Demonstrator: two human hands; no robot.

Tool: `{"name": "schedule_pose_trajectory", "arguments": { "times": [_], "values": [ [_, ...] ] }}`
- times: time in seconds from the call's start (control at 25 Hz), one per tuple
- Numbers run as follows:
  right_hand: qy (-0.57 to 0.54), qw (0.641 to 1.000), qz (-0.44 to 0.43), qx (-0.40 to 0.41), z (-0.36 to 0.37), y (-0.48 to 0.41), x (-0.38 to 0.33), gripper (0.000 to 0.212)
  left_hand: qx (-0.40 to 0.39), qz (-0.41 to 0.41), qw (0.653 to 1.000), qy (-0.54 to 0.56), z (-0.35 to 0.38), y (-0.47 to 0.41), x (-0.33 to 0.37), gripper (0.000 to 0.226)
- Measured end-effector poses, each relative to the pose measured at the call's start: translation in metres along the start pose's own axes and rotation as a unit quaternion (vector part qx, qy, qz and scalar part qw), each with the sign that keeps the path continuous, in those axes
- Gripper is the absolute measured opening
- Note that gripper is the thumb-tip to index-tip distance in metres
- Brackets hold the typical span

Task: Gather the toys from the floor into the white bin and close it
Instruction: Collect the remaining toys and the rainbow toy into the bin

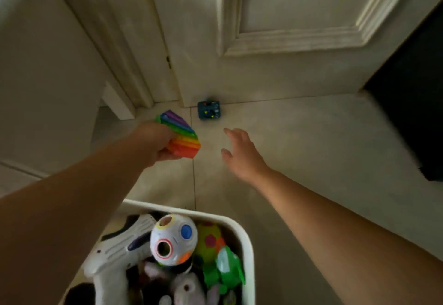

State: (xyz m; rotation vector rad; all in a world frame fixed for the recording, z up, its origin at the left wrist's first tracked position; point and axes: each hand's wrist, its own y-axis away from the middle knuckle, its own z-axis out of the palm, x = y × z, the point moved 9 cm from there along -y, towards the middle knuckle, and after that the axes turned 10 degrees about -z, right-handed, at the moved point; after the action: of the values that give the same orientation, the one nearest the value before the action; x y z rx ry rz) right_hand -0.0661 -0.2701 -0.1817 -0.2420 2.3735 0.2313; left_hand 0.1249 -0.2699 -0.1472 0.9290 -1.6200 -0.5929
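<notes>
My left hand [157,142] grips a folded rainbow-striped pop toy [180,134] above the tiled floor. My right hand [241,152] is stretched forward with fingers apart, holding nothing, a short way in front of a small dark blue cube toy [210,110] that lies on the floor against the door. The white bin [247,244] stands open at the bottom of the view, under my arms. It holds a white puzzle ball with coloured holes [173,240], a white toy gun [117,254], green plastic toys [224,266] and soft plush toys [184,288].
A cream panelled door [275,40] and its frame [119,48] close off the far side. A dark opening or object [412,103] fills the right edge. Pale floor tiles [311,141] stretch between the bin and the door.
</notes>
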Motion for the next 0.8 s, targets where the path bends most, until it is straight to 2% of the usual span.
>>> {"name": "schedule_pose_trajectory", "arguments": {
  "times": [0.12, 0.2, 0.36, 0.44, 0.56, 0.6, 0.68, 0.72, 0.8],
  "values": [
    [0.084, 0.993, 0.026, -0.084, 0.037, -0.053, 0.013, 0.061, -0.025, -0.015, 1.0, -0.003, -0.019, -0.025, -0.005, 0.043],
    [0.148, 0.982, 0.046, -0.105, 0.046, -0.087, 0.021, 0.068, -0.046, -0.022, 0.999, -0.003, -0.02, -0.035, -0.005, 0.045],
    [0.253, 0.959, 0.022, -0.128, 0.058, -0.139, 0.014, 0.076, -0.077, -0.03, 0.997, -0.001, -0.012, -0.053, -0.007, 0.041],
    [0.287, 0.953, 0.002, -0.102, 0.057, -0.151, 0.008, 0.075, -0.09, -0.03, 0.995, -0.001, -0.005, -0.059, -0.009, 0.041],
    [0.355, 0.934, -0.04, 0.016, 0.04, -0.156, -0.005, 0.071, -0.1, -0.023, 0.995, 0.004, -0.001, -0.062, -0.008, 0.035],
    [0.353, 0.934, -0.047, 0.015, 0.043, -0.156, -0.005, 0.073, -0.102, -0.02, 0.995, 0.004, -0.001, -0.061, -0.008, 0.03],
    [0.298, 0.952, -0.019, -0.074, 0.062, -0.148, 0.009, 0.072, -0.101, -0.008, 0.995, 0.011, -0.003, -0.057, -0.005, 0.022],
    [0.269, 0.957, -0.004, -0.11, 0.074, -0.14, 0.018, 0.064, -0.1, 0.0, 0.995, 0.016, -0.004, -0.053, -0.004, 0.021],
    [0.224, 0.969, 0.003, -0.106, 0.081, -0.122, 0.025, 0.047, -0.088, 0.023, 0.996, 0.021, -0.009, -0.046, 0.001, 0.022]
  ]
}}
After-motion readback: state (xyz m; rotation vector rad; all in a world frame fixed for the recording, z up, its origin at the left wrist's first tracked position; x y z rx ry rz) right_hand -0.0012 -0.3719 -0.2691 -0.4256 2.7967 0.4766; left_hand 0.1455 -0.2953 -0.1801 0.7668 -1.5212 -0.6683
